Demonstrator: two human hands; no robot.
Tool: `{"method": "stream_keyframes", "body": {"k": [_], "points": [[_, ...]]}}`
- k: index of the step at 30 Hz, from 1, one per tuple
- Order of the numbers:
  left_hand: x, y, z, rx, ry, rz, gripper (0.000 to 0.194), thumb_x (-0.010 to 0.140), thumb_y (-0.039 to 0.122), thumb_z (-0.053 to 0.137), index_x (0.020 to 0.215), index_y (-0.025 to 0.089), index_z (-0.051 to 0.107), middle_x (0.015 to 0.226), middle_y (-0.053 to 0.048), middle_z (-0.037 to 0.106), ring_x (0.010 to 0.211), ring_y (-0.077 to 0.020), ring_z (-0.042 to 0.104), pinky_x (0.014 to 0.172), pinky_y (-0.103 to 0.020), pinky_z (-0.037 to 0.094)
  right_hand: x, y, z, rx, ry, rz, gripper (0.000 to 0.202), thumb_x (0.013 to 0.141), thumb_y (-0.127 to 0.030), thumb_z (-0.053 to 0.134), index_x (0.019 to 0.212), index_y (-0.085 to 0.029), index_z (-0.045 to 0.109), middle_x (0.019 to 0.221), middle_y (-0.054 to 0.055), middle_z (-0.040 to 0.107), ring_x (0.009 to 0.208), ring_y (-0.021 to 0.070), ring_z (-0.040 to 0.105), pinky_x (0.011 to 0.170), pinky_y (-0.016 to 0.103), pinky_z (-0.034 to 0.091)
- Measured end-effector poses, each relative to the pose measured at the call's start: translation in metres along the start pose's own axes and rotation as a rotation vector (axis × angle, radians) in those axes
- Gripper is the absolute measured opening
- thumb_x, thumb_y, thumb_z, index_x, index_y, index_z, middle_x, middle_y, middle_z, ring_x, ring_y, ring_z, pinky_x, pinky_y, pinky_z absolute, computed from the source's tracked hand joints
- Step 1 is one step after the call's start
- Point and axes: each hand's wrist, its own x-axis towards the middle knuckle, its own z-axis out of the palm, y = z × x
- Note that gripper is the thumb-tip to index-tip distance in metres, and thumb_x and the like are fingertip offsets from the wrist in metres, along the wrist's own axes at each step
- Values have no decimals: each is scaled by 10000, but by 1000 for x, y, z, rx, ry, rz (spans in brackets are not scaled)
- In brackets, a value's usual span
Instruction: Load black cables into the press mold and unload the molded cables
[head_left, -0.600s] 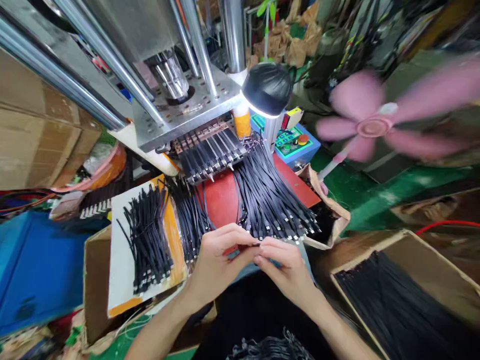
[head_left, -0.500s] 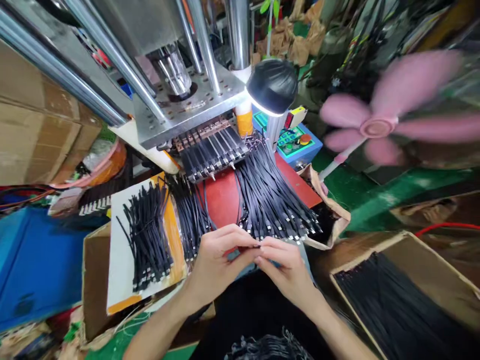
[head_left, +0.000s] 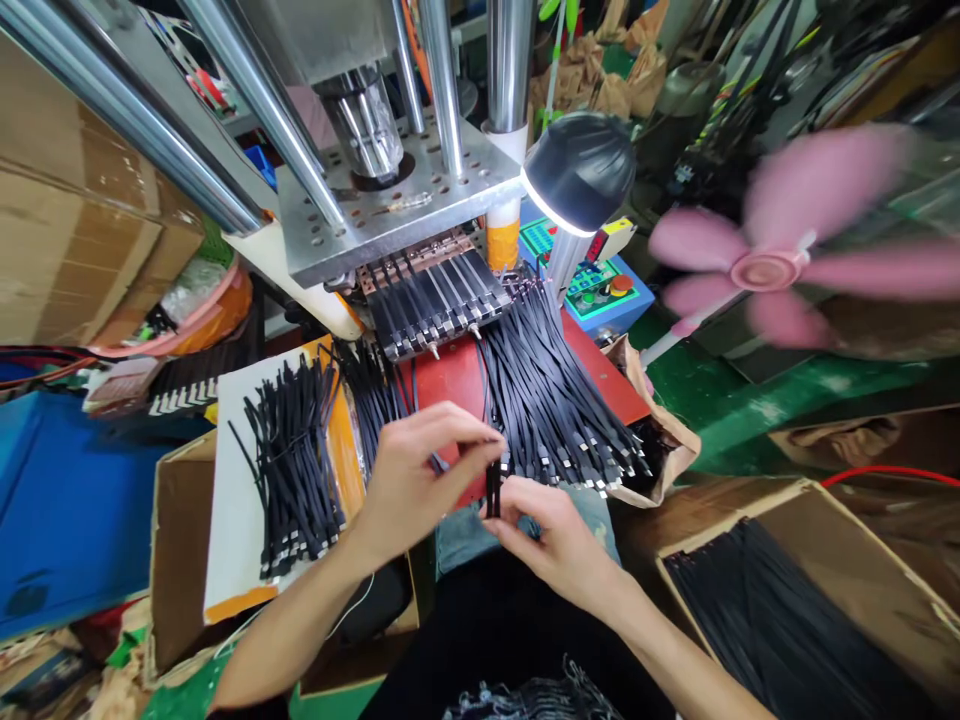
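Between my hands, above my lap, is a short doubled black cable [head_left: 493,488]. My left hand [head_left: 427,465] pinches its upper end between thumb and fingertips. Lower and to the right, my right hand [head_left: 551,525] pinches the bottom end. Just beyond my hands, a fan of black cables [head_left: 551,385] with metal-tipped plugs lies on the red work surface [head_left: 450,380]. Several black cables sit side by side in a mold plate [head_left: 439,300] under the metal press. Another bunch of black cables [head_left: 292,465] rests on a white board [head_left: 232,500] at the left.
A steel press plate [head_left: 405,215] with upright rods stands ahead, beside a black lamp [head_left: 581,170] and a blue control box [head_left: 615,295]. A pink fan [head_left: 769,270] spins at the right. An open carton [head_left: 810,510] holding black cables is at the lower right.
My hands have moved apart vertically, the left one up and the right one slightly down, and the doubled black cable now shows between them. The view has shifted slightly.
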Motion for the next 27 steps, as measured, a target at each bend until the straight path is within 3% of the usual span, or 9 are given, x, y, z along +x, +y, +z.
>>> {"method": "stream_keyframes", "body": {"k": [3,6,9,12,16,18,22,24,27], "points": [[29,-26,-15,17,190,-83,64,916,227,787,867,187,780,785,-4,761,684,-128,683,664,-227,556,8,-3,-11,15,-271,109,310,1026,-275,639,746,-202,528,739,-33,545,684,122,499,651,239,385],[64,-69,-25,33,251,-173,121,905,281,762,885,162,769,744,-10,756,640,-150,688,631,-243,553,43,-15,-44,-22,-409,122,405,1027,-337,652,686,-199,482,670,-54,456,645,114,421,614,242,335],[102,-115,-29,190,217,-203,93,880,245,754,839,161,753,760,-26,776,689,-186,736,703,-273,584,110,-18,-86,-142,-362,23,480,1023,-401,640,637,-206,432,621,-61,406,611,110,358,588,252,304],[131,-148,-30,307,265,-210,79,881,210,731,821,159,730,791,-55,787,750,-218,775,750,-295,607,192,-5,-111,-222,-263,-74,506,980,-513,662,618,-201,496,587,-45,494,596,115,423,611,265,343],[130,-160,-33,324,352,-190,283,987,242,588,1205,102,703,1061,-154,809,788,-232,803,719,-335,655,276,22,-111,-160,-276,-39,561,893,-669,672,618,-200,534,578,-21,557,580,129,497,600,272,400],[114,-158,-35,341,298,-113,394,1011,269,577,1369,119,644,1258,-178,771,944,-245,814,837,-380,680,299,33,-106,-129,-299,-35,573,857,-694,680,606,-209,504,560,-30,533,552,120,482,571,266,413],[84,-154,-43,586,-75,252,391,1038,259,592,1416,182,654,1508,-169,648,1378,-311,648,1179,-523,540,321,47,-97,-122,-343,-66,484,862,-604,684,631,-203,542,562,-36,533,524,120,510,519,248,440],[81,-153,-45,715,-193,352,407,1041,227,591,1443,184,633,1516,-170,644,1445,-323,588,1198,-548,519,325,50,-95,-141,-320,-78,415,892,-498,674,634,-200,544,557,-37,541,499,114,513,500,238,442],[86,-150,-42,846,-234,349,448,1035,204,591,1480,157,592,1512,-185,644,1440,-332,589,1182,-552,527,326,54,-94,-169,-244,-94,348,931,-372,645,650,-200,531,555,-43,546,466,100,497,478,223,430]]}}
